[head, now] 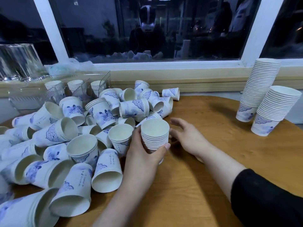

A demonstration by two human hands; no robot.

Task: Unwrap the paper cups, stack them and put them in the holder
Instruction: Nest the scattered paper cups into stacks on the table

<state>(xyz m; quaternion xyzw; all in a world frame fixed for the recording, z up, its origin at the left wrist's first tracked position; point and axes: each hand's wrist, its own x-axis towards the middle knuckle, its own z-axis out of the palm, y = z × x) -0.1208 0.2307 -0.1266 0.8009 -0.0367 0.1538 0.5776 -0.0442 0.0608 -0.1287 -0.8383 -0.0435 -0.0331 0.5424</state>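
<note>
My left hand (pixel 144 149) grips a short stack of white paper cups (pixel 155 135), held upright with the mouths up, at the middle of the wooden table (pixel 205 161). My right hand (pixel 186 136) hovers just right of that stack, fingers spread and relaxed, holding nothing. A big heap of loose blue-patterned paper cups (pixel 73 136) covers the table's left half, most lying on their sides. Two tall leaning stacks of cups (pixel 260 89) (pixel 275 110) stand at the right edge. A clear plastic holder (pixel 91 89) with a few short cup stacks sits behind the heap.
A window with white frames (pixel 164 63) runs along the back above a pale sill. Crumpled clear plastic wrapping (pixel 21 63) lies at the back left. Bare wood shows between my hands and the right-hand stacks.
</note>
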